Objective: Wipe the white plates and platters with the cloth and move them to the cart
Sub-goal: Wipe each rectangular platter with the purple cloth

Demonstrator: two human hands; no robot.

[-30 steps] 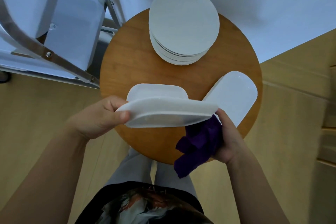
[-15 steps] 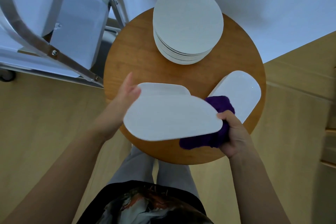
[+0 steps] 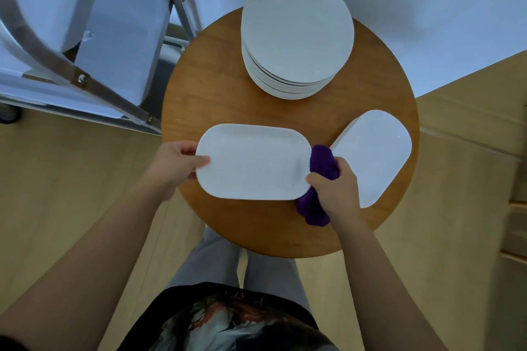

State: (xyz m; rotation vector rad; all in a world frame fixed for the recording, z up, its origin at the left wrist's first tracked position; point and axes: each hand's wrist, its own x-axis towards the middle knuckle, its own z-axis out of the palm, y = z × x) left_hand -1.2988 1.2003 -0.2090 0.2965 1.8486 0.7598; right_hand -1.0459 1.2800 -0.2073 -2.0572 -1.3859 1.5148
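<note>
At the near edge of the round wooden table [image 3: 216, 88], the left hand [image 3: 174, 165] pinches the white rounded rectangular platter [image 3: 252, 162] — the right hand [image 3: 335, 191] grips the crumpled purple cloth [image 3: 320, 165] against its right end.

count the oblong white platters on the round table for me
2: one platter held between the left hand and right hand; another platter lying at the table's right. More may be hidden beneath.

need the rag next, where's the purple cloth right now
In the head view, the purple cloth is bunched in the right hand, against the held platter's right edge.
</note>
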